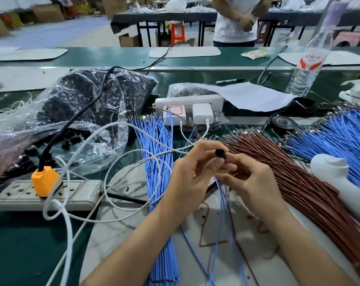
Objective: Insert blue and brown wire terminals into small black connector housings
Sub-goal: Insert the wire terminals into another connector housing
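Nearest, loose thin blue and brown wires (220,213) hang down from both hands onto the pale mat (117,234). The left hand (192,172) is closed, pinching a small round black plastic connector housing (220,154) between thumb and fingers. The right hand (251,178) is closed around the wires just beside it, seemingly seating a terminal; the entry point is hidden. Next likely calls for pushing until it locks, then picking another wire. Supplies lie left, a blue wire bundle (158,145); right, a brown wire bundle (288,168). Farther left sits a clear plastic bag of black housings (88,100).
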### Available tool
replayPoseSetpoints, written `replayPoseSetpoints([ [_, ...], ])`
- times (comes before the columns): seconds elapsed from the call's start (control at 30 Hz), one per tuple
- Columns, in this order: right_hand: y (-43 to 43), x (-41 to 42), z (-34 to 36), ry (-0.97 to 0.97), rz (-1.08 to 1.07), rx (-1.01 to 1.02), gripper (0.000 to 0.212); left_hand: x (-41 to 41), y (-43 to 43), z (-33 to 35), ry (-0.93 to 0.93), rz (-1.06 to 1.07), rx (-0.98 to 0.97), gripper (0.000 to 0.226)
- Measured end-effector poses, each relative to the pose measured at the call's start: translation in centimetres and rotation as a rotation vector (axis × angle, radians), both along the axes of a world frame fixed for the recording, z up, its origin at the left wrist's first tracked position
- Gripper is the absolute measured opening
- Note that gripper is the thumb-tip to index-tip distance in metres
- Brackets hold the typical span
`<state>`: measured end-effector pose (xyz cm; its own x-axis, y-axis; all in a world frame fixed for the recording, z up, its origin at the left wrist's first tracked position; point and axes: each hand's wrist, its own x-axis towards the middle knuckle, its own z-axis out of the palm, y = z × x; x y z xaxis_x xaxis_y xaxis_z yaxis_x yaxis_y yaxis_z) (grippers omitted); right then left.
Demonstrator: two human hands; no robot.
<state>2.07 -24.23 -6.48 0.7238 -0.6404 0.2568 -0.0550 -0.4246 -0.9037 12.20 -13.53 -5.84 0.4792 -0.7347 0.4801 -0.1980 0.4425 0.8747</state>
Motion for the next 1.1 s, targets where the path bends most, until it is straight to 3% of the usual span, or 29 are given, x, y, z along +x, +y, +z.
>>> replayPoseSetpoints([
  [0.17, -1.0, -0.6, 0.8, -0.144, -0.093, 0.18, 0.029, 0.3, -0.3, -0.3, -0.035, 0.074, 0.022, 0.016],
  [0.27, -0.8, -0.8, 1.8, -0.29, -0.157, 0.141, 0.027, 0.3, -0.4, -0.5, -0.116, 0.087, 0.112, 0.019],
  [0.47, 0.7, -1.0, 2.8, -0.417, -0.022, 0.148, 0.02, 0.3, -0.4, -0.6, -0.231, 0.124, 0.168, 0.023],
  [0.9, 0.9, -0.8, 2.5, -0.347, 0.042, 0.072, 0.013, 0.5, -0.4, -0.6, -0.337, 0.2, 0.136, 0.03],
  [1.1, 0.8, -0.9, 2.4, -0.317, 0.008, -0.11, 0.009, 0.3, -0.3, -0.4, -0.377, 0.226, 0.142, 0.027],
])
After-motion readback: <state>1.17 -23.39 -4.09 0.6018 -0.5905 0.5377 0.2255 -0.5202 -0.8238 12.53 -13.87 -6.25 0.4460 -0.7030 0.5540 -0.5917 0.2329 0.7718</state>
